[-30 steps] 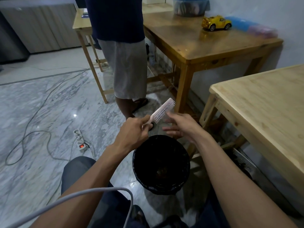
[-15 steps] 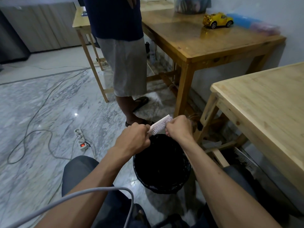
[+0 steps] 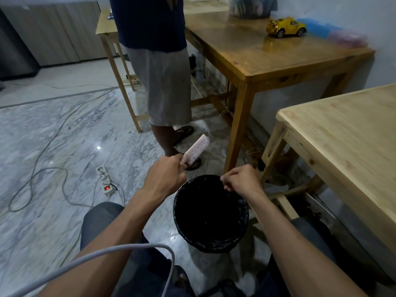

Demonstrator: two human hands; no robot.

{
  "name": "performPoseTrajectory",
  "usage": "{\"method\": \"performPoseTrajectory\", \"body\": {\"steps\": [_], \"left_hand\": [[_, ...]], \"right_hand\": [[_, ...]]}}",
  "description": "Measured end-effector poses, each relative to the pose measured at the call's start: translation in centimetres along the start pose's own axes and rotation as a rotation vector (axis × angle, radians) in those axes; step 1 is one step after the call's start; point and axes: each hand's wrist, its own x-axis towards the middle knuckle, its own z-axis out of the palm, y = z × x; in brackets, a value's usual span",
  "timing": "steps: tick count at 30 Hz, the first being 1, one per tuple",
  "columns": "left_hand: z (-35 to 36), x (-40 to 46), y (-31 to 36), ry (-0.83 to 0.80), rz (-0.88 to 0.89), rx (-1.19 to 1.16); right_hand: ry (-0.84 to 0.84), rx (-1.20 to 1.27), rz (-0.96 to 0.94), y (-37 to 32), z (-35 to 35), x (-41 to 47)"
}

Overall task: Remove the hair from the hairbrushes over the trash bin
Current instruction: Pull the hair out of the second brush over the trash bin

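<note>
My left hand (image 3: pixel 166 176) grips the handle of a pale pink hairbrush (image 3: pixel 197 149), whose head points up and to the right, bristles facing right. My right hand (image 3: pixel 242 178) is off the brush, fingers pinched together and curled downward over the far rim of the trash bin (image 3: pixel 211 243). Whether hair is between the fingers is too small to tell. The bin is round, lined with a black bag, and stands on the floor between my knees. Its inside is dark.
A person (image 3: pixel 158 61) in grey shorts stands just behind the bin. A dark wooden table (image 3: pixel 267 54) with a yellow toy car (image 3: pixel 286 27) is at the back right, a light wooden table (image 3: pixel 347 133) at the right. A power strip (image 3: pixel 105 182) and cables lie on the marble floor.
My right hand left the brush's bristles and dropped to the bin's rim with its fingers pinched. My left hand raised the brush slightly and drew it left.
</note>
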Motion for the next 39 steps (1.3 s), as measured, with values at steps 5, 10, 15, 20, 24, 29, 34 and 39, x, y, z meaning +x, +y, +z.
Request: {"method": "performPoseTrajectory", "body": {"steps": [5,10,15,20,24,29,34,39], "left_hand": [[-0.6,-0.1,0.0,0.030,0.045,0.052],[-0.9,-0.4,0.1,0.023,0.114,0.072],[-1.2,-0.6,0.5,-0.042,0.225,0.069],[-0.9,-0.8,0.3,-0.060,0.129,0.095],[-1.0,-0.6,0.7,-0.083,0.090,0.072],[-1.1,-0.7,1.4,-0.157,0.053,-0.160],[-1.4,-1.4,2.2,-0.156,0.017,-0.245],[-1.4,-1.7,2.7,-0.146,0.020,-0.223]], "right_hand": [[-0.126,-0.215,-0.004,0.6,-0.3,0.3],[-0.267,0.084,-0.039,-0.7,0.4,1.2],[-0.207,0.331,-0.150,-2.3,0.3,1.3],[-0.075,-0.298,-0.178,-1.9,-0.8,0.7],[-0.283,-0.314,-0.197,-2.3,-1.0,0.0],[-0.312,0.383,-0.131,-4.3,-0.4,-0.1],[-0.115,0.629,-0.126,-6.0,-1.2,-0.2],[0.004,0.590,-0.099,-7.2,-2.0,-0.8]]}}
